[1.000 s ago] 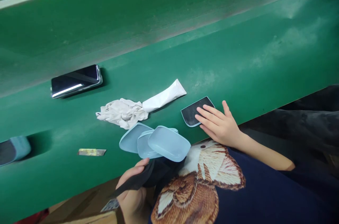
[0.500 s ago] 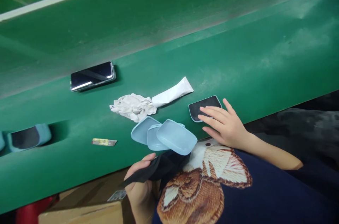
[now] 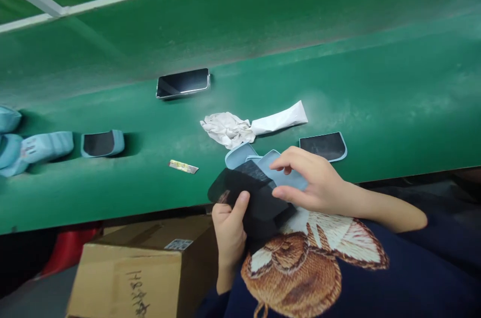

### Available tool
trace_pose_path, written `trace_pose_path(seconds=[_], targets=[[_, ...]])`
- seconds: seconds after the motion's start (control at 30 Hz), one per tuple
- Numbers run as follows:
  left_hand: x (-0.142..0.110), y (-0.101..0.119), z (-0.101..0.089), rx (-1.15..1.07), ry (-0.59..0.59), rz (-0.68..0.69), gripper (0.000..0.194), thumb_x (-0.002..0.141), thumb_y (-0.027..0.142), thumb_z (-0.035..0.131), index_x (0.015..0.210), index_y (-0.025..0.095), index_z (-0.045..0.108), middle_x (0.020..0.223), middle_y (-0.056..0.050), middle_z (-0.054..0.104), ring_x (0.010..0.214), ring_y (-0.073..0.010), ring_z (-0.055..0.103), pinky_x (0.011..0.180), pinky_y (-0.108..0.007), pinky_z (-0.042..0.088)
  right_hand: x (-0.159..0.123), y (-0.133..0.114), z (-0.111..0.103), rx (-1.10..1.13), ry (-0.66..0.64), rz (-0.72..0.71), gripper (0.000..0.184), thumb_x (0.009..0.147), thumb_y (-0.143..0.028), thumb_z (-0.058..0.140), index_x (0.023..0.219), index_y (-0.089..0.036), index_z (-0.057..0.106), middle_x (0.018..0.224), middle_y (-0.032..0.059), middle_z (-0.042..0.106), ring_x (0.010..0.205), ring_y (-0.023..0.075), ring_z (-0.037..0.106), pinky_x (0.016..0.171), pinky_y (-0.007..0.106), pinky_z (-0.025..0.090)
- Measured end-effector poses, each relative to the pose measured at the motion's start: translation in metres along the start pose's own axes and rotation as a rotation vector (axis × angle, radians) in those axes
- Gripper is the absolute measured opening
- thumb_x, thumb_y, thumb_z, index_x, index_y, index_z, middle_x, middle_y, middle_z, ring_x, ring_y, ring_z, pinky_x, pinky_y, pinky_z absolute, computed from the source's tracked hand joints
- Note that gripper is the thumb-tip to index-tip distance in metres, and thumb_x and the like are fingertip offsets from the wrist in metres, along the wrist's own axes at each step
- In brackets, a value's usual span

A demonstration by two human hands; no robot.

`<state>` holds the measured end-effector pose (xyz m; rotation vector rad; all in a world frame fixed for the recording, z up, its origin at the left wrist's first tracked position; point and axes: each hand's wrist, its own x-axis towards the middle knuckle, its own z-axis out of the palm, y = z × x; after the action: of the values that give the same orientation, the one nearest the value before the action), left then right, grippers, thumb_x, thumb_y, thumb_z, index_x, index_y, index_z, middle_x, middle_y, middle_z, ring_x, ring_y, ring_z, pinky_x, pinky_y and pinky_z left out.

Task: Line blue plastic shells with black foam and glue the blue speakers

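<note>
My left hand (image 3: 231, 225) grips several thin black mesh sheets (image 3: 259, 203), thumb on top, held over the table's near edge. My right hand (image 3: 304, 178) hovers just right of the sheets, its thumb and fingers apart and nothing visible between them. Under and behind both hands lie light-blue plastic pieces (image 3: 240, 155) with rounded corners, partly covered by the sheets and my right hand. Beyond my right wrist rests a blue-rimmed piece with a black face (image 3: 323, 145), flat on the green table.
A white tube (image 3: 280, 120) lies against a crumpled white cloth or glove (image 3: 227, 128). Farther back is a phone (image 3: 183, 82). A small printed strip (image 3: 183, 166) lies to the left, beyond it blue parts (image 3: 47, 146) and a black-faced blue part (image 3: 103, 143). Below stands a cardboard box (image 3: 131, 273).
My left hand has raised the black sheets above the table edge. My right hand has left the black-faced piece and moved left to the sheets. The view has shifted left.
</note>
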<state>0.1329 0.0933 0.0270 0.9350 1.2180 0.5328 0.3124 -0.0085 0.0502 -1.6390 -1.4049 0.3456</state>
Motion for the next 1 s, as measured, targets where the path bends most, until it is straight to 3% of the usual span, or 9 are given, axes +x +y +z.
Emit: trace_pose_path(seconds=[0.07,0.2,0.33,0.4,0.47,0.53,0.6,0.77,1.0], targets=[[-0.001,0.000,0.000,0.028,-0.037,-0.038,0.049,0.054,0.052,0.094,0.074,0.011,0.076,0.072,-0.008,0.076,0.065,-0.0251,0.074,0.063,-0.033,0.065,0.007,-0.004,0.004,0.020,-0.022,0.060,0.037,0.097,-0.055,0.061,0.097,-0.017,0.061,0.089,0.0025,0.067,0.076,0.0128,0.062,0.066,0.024,0.048],[0.000,-0.006,-0.005,-0.010,-0.077,-0.038,0.049,0.054,0.051,0.094,0.082,0.012,0.078,0.074,-0.008,0.076,0.073,-0.0277,0.075,0.067,-0.035,0.065,0.010,-0.008,0.006,0.076,-0.065,0.129,0.021,0.098,-0.032,0.063,0.081,-0.019,0.058,0.079,-0.0012,0.063,0.070,0.0105,0.058,0.063,0.022,0.044],[0.002,-0.015,-0.009,-0.039,-0.022,-0.032,0.047,0.055,0.050,0.094,0.076,0.012,0.077,0.072,-0.007,0.075,0.069,-0.0243,0.074,0.064,-0.031,0.064,0.007,-0.002,-0.002,0.088,0.001,0.191,0.019,0.097,-0.028,0.065,0.081,-0.020,0.059,0.074,-0.0017,0.063,0.066,0.0110,0.058,0.061,0.023,0.046],[0.004,-0.017,-0.011,-0.077,0.030,-0.026,0.046,0.054,0.050,0.094,0.073,0.013,0.075,0.072,-0.006,0.075,0.065,-0.0209,0.072,0.062,-0.029,0.063,0.004,0.005,-0.011,0.062,0.031,0.228,0.018,0.096,-0.029,0.064,0.080,-0.020,0.060,0.082,0.0010,0.068,0.074,0.0138,0.064,0.068,0.025,0.051],[0.007,-0.018,-0.013,-0.124,0.059,-0.019,0.047,0.053,0.050,0.095,0.075,0.013,0.075,0.074,-0.006,0.076,0.063,-0.0196,0.072,0.063,-0.029,0.063,0.002,0.015,-0.020,-0.001,-0.017,0.256,0.019,0.096,-0.031,0.064,0.080,-0.021,0.062,0.107,0.0067,0.073,0.100,0.0210,0.069,0.086,0.034,0.056],[0.011,-0.018,-0.015,-0.149,0.068,-0.001,0.049,0.052,0.050,0.095,0.079,0.013,0.076,0.076,-0.007,0.077,0.064,-0.0206,0.073,0.065,-0.031,0.065,0.002,0.023,-0.027,-0.080,-0.132,0.265,0.020,0.095,-0.035,0.065,0.080,-0.022,0.065,0.138,0.0088,0.064,0.128,0.0282,0.060,0.102,0.046,0.053],[0.014,-0.017,-0.016,-0.151,0.083,0.039,0.051,0.053,0.051,0.095,0.082,0.013,0.077,0.079,-0.008,0.078,0.067,-0.0215,0.075,0.067,-0.033,0.065,0.004,0.028,-0.030,-0.142,-0.245,0.252,0.020,0.094,-0.036,0.066,0.080,-0.022,0.068,0.153,0.0088,0.051,0.140,0.0308,0.049,0.109,0.053,0.048],[0.017,-0.018,-0.017,-0.154,0.107,0.069,0.047,0.054,0.049,0.094,0.080,0.014,0.077,0.078,-0.007,0.079,0.066,-0.0185,0.074,0.069,-0.029,0.065,0.015,0.030,-0.023,-0.307,-0.304,0.149,0.018,0.091,-0.031,0.071,0.077,-0.019,0.069,0.155,0.0158,0.047,0.144,0.0335,0.045,0.115,0.056,0.043],[0.017,-0.024,-0.022,-0.159,0.105,-0.013,0.046,0.054,0.049,0.094,0.075,0.013,0.074,0.076,-0.006,0.077,0.064,-0.0179,0.072,0.067,-0.031,0.065,0.022,0.030,-0.015,-0.520,-0.245,0.002,0.018,0.090,-0.030,0.072,0.077,-0.018,0.071,0.150,0.0166,0.053,0.137,0.0393,0.051,0.106,0.057,0.050]])
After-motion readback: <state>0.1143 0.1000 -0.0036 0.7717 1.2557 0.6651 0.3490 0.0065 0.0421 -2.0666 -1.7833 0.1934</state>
